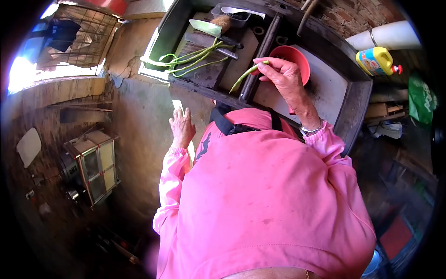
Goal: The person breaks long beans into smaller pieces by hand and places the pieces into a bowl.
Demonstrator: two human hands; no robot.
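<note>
Right grip [284, 77] in fingertip pinch

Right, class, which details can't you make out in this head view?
- Head view: part of the red bowl's inside, behind the right hand.
- Head view: whether the pale strip by the left hand is an object or light; glare.
- Head view: the yellow bottle's small print; too small.

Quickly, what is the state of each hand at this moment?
Left hand: looks open; whether it touches anything cannot be told.
Right hand: closed, holding a green bean in a pinch.
</note>
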